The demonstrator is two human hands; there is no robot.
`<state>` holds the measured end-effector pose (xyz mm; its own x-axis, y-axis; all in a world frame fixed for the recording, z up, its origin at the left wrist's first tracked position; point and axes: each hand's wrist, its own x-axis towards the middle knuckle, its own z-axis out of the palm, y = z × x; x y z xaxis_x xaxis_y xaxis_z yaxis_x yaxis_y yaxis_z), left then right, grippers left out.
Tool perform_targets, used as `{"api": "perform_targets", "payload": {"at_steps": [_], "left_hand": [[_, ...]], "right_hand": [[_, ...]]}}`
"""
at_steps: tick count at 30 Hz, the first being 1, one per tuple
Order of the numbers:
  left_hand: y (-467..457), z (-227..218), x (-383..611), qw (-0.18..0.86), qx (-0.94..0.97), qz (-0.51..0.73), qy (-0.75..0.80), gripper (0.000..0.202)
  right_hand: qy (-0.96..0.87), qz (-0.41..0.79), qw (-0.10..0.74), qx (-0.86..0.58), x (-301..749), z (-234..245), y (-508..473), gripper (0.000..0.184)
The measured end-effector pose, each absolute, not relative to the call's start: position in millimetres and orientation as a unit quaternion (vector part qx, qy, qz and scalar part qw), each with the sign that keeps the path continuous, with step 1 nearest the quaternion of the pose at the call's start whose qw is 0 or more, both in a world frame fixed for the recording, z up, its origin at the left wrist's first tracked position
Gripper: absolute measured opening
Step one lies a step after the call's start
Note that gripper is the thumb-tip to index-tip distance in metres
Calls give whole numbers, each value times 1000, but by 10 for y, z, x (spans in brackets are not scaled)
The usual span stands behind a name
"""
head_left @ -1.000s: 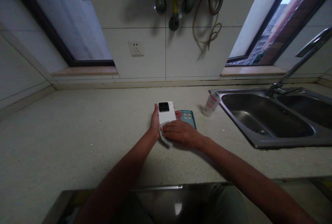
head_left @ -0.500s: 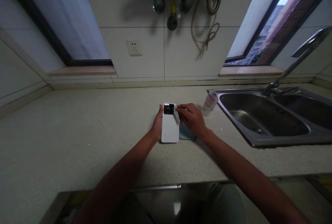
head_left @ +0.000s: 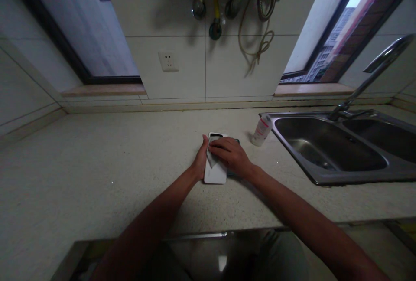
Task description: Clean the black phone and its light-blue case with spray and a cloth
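A white phone (head_left: 215, 174) lies back up on the pale countertop (head_left: 97, 159). My left hand (head_left: 200, 161) grips its left edge, fingers curled round it. My right hand (head_left: 231, 155) lies over the phone's upper half and presses a small white cloth (head_left: 212, 158) against it, covering the camera block. A teal phone case (head_left: 236, 141) lies under and behind my right hand, almost fully hidden.
A small white bottle with a red label (head_left: 260, 130) stands at the corner of the steel double sink (head_left: 328, 148), whose tap (head_left: 370, 77) rises at the right. A wall socket (head_left: 168, 61) and hanging hoses (head_left: 224, 3) are on the tiled wall.
My right hand with the cloth went from the phone's lower end up to the camera corner, then back over the upper back. The phone slid slightly nearer to me.
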<state>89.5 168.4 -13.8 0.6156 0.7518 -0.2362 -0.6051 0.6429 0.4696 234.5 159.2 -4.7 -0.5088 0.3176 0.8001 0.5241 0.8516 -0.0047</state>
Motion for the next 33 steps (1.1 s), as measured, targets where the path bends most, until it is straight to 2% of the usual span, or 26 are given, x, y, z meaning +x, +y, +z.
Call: {"api": "perform_targets", "payload": {"at_steps": [5,16,22,27,33], "left_hand": [[1704,-98,889,895,109,398,173,55],[1720,-101,862,870,172,405,223,65],[1701,-105,901,876,136,416,203,54],[1710,-93,890,877,144,411,201,57],[1714,-99,862,870,159,409,223,60]], "right_hand": [[-878,-141,416,-191,2375,-40,1615,20],[-830,-129,445,-311,2530,-68,1719,26],[-866,-134,421,-236,2410,-28,1657,23],[-844,-146,423,-296,2471,-40,1661,23],[-867,-137,408,-252,2425,-47,1642,21]]}}
